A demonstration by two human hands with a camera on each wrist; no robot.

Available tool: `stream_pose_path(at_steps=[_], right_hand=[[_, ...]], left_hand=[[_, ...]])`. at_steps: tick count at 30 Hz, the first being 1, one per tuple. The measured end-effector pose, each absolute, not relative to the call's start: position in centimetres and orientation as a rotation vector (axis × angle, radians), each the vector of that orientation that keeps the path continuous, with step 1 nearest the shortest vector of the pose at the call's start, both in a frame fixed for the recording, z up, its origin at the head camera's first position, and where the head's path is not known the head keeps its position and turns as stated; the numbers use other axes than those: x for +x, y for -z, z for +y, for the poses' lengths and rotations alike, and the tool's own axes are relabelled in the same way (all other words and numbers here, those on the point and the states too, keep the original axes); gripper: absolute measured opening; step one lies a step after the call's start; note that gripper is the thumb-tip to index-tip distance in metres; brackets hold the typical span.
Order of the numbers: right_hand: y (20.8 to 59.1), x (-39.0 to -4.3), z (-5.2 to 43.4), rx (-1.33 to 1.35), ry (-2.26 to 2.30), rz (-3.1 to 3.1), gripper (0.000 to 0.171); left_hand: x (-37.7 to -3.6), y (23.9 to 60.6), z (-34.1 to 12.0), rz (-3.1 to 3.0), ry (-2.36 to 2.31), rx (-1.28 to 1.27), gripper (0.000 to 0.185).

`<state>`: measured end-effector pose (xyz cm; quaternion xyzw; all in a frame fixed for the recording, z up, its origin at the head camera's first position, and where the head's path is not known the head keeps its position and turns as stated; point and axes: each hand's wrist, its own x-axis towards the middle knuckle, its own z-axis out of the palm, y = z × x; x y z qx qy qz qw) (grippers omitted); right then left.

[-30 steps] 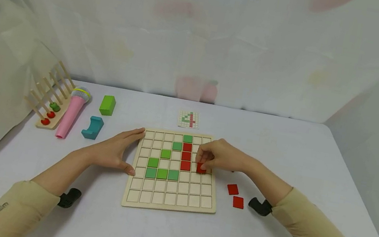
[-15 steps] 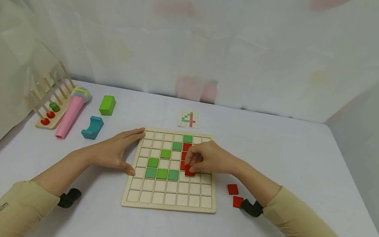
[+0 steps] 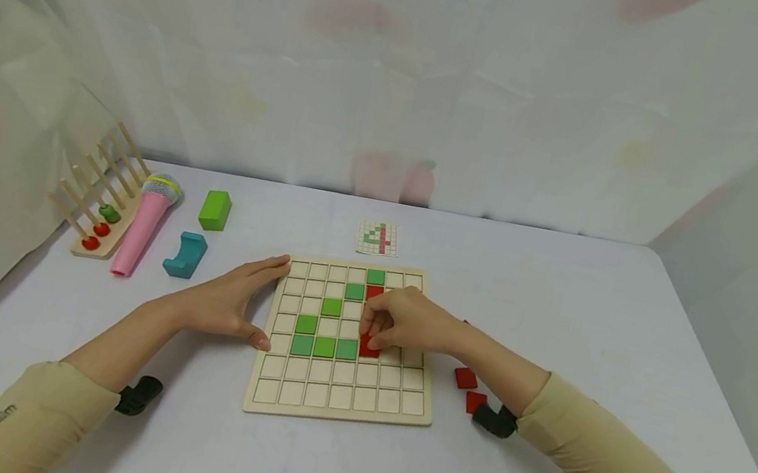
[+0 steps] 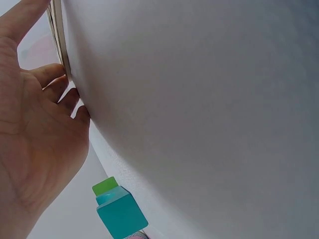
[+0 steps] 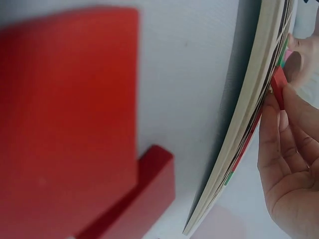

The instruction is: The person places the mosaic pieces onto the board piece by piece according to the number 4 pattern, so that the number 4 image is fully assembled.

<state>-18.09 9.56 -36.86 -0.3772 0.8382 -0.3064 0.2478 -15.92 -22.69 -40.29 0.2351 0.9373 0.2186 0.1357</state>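
My right hand (image 3: 416,321) pinches a red square tile (image 3: 369,348) between thumb and fingers over the wooden grid board (image 3: 336,412). In the right wrist view that red tile (image 5: 278,85) is tilted against the board's surface. It is just below a column of red tiles (image 3: 374,293), partly covered by my fingers. Several green tiles (image 3: 332,307) form a diagonal and a short row to the left. My left hand (image 3: 221,300) lies along the board's left edge, thumb and fingertips touching it, fingers extended. In the left wrist view, the left hand's fingers (image 4: 50,74) meet that edge.
Loose red tiles (image 3: 465,379) lie right of the board, partly behind my right forearm. A printed pattern card (image 3: 377,240) is beyond the board. At left are a teal block (image 3: 185,255), green block (image 3: 215,210), pink toy microphone (image 3: 143,229) and pegged wooden stand (image 3: 91,241).
My right hand has carried the red tile leftward and slightly nearer, from the board's right side to below the red column. My left hand has stayed in place.
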Motion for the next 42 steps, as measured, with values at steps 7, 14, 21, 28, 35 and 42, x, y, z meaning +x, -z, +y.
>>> stream_pose_path(at_steps=[7, 14, 21, 28, 35, 42], right_hand=[[36.9, -17.9, 9.5, -1.028, 0.807, 2.314, 0.01], [37.0, -17.8, 9.4, -1.039, 0.768, 2.345, 0.009], [36.9, -17.6, 9.2, -1.033, 0.757, 2.365, 0.007], [36.9, -17.6, 8.9, -1.044, 0.745, 2.388, 0.007], [36.9, -17.6, 9.0, -1.042, 0.744, 2.396, 0.006], [36.1, -18.3, 10.2, -0.991, 0.783, 2.432, 0.003]], left_hand=[[-15.8, 40.3, -22.7, 2.719, -0.642, 0.681, 0.126], [-15.9, 40.2, -22.7, 2.713, -0.64, 0.676, 0.126], [-15.8, 40.1, -22.7, 2.71, -0.633, 0.674, 0.126], [-15.7, 40.1, -22.8, 2.715, -0.629, 0.681, 0.125], [-15.8, 40.2, -22.8, 2.714, -0.637, 0.679, 0.126], [-15.8, 40.2, -22.8, 2.719, -0.625, 0.686, 0.127]])
